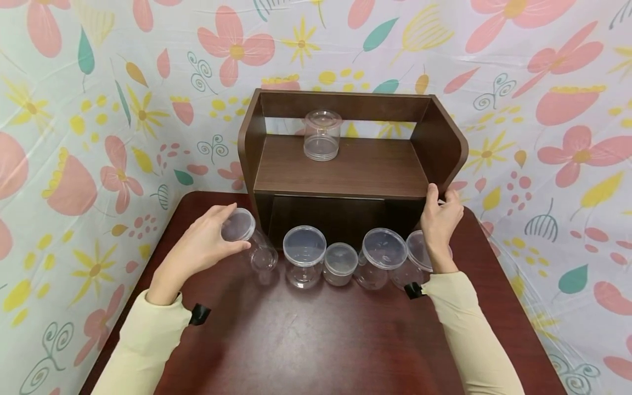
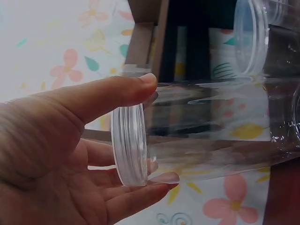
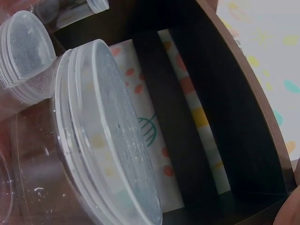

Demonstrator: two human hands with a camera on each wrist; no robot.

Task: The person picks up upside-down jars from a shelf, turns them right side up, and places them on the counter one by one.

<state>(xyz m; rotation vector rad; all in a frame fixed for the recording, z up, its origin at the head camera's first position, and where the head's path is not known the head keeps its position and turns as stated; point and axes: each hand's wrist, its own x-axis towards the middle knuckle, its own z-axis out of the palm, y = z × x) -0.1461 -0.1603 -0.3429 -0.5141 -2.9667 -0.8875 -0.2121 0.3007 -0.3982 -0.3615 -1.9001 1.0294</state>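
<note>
My left hand (image 1: 204, 238) grips a tall clear jar (image 2: 206, 126) around its lidded top, thumb on one side and fingers on the other. This jar leans, its lid (image 1: 238, 224) toward the left and its base toward the row of jars. At the right front edge of the brown shelf unit (image 1: 340, 181), my right hand (image 1: 441, 219) holds the side panel. Only a bit of that hand (image 3: 288, 211) shows in the right wrist view. Close to the right wrist stands a lidded clear jar (image 1: 417, 252), partly hidden by the hand and forearm.
A wide-lidded jar (image 1: 303, 247), a small squat jar (image 1: 340, 260) and another wide-lidded jar (image 1: 384, 249) stand in front of the shelf's lower opening. One clear jar (image 1: 322, 137) sits on the upper shelf. The dark red table (image 1: 296, 340) meets a flower-patterned cloth wall (image 1: 123, 109).
</note>
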